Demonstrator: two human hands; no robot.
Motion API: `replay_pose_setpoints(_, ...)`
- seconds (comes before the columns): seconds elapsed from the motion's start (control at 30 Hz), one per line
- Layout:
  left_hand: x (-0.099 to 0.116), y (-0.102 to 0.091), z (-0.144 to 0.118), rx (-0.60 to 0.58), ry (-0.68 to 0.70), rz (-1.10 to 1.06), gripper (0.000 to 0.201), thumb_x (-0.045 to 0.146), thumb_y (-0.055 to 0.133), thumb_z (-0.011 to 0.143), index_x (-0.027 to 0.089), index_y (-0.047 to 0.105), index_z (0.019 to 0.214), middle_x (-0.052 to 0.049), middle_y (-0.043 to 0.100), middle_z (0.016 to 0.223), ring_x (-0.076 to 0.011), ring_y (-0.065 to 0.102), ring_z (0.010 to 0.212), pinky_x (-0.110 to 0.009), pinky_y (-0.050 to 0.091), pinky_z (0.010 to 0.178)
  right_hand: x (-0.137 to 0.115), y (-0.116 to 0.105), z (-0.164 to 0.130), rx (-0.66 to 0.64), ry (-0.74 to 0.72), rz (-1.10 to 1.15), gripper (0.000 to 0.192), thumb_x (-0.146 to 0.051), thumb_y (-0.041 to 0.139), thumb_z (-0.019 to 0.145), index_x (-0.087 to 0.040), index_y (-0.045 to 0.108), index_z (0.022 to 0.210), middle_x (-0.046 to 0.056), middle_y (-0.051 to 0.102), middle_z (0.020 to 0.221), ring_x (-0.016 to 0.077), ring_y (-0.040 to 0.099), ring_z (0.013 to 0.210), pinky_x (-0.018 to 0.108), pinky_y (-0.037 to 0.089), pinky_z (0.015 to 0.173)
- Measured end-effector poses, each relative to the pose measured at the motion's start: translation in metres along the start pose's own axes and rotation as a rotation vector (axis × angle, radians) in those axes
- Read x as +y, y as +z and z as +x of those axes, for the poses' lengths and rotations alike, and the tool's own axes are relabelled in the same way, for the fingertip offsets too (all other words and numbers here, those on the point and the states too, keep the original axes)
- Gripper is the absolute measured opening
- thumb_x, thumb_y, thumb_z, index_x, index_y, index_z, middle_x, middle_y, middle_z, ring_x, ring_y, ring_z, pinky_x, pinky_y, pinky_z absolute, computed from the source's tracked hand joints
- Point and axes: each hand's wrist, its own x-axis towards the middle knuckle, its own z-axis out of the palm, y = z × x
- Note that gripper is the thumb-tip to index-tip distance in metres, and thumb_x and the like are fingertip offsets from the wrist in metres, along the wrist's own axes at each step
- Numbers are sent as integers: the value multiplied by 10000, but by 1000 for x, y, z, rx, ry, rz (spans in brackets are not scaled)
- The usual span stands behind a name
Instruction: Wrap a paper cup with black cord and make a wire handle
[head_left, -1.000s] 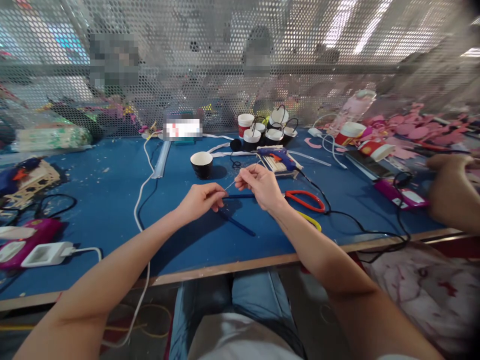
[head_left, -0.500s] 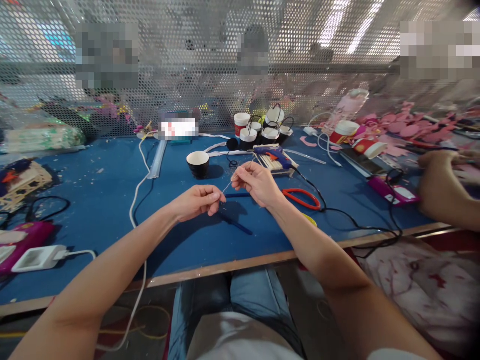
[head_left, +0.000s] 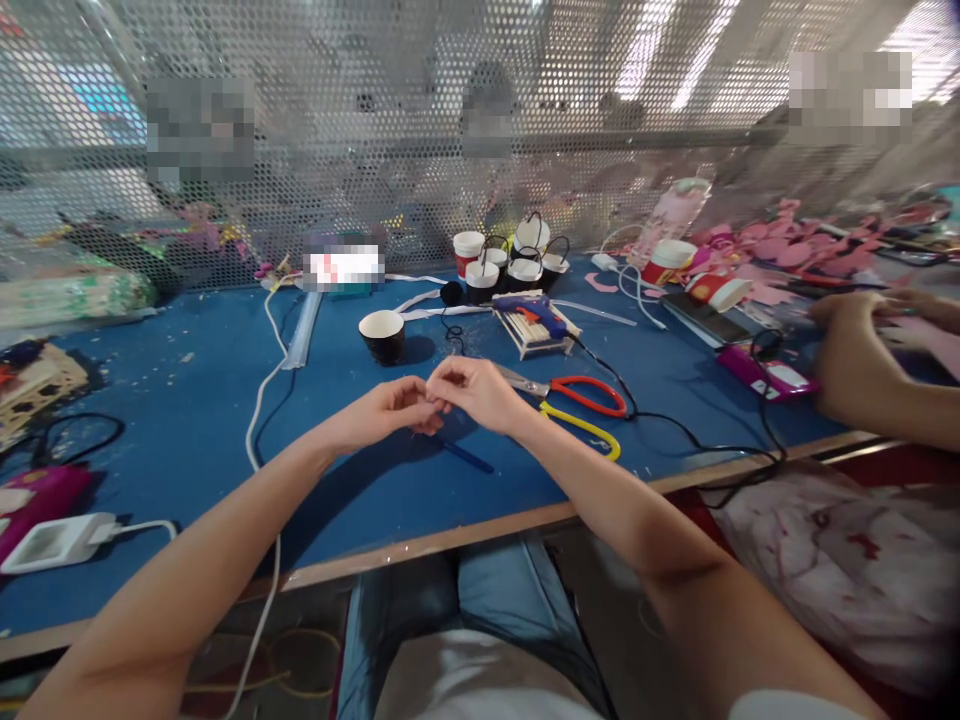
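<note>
My left hand and my right hand meet above the blue table, fingers pinched together. The thin, pale strand that stretched between them a moment ago is now hidden by the fingertips. Beneath them lies a narrow dark blue strip, its far end covered by the hands. Just beyond the left hand stands a black paper cup with a white inside. Scissors with one red and one yellow handle rest beside my right hand, blades partly hidden behind it.
A blue glue gun sits on a small stick rack, its black cord trailing right. Several cups with black handles stand behind. A white cable runs down the left. Another person's arm reaches in at right.
My hands have come together, closing the gap where the strand showed. My right hand moved left and down, uncovering more of the scissors. The view has shifted slightly.
</note>
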Motion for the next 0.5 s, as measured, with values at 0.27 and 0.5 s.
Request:
replay_pose_setpoints(0.27,6,9,4,244,77,371,357,405,419,872,149,516,1101,68,366,497,-70,322,443,-192,258,443,1,-10,6,217,10,-33,260,-423,591,755,-167,592,714,-23,546,595,67,490,501,198,410,465)
replay_pose_setpoints(0.5,16,-9,22,404,135,778,297,331,409,855,146,638,888,8,507,563,-105,451,523,-209,321,508,-29,-53,9,534,-142,56,296,-464,594,763,-174,576,714,-32,519,578,40,460,455,171,364,412)
